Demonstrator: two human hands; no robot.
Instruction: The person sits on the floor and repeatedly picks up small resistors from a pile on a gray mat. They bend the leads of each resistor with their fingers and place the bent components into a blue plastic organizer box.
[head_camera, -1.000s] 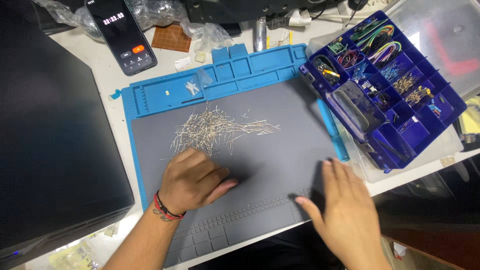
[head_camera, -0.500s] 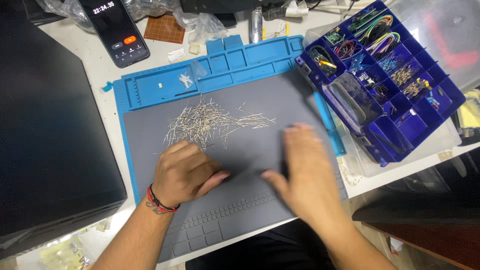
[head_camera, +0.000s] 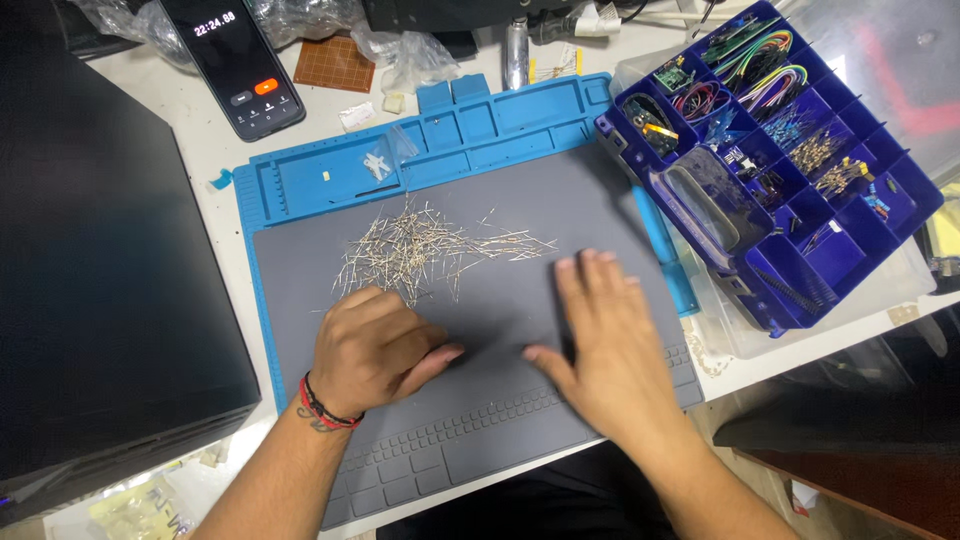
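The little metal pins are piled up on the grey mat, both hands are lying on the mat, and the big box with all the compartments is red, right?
Not quite. The head view shows the compartment box is dark blue-purple, not red. The rest holds: the metal pins lie piled on the grey mat, and the left hand and right hand both rest on it.

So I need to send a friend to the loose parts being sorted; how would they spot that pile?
Find the grey work mat with the blue rim. On its upper left lies the pile of thin wire-legged components, just beyond the left hand. It alone lies loose and tangled, not in compartments.
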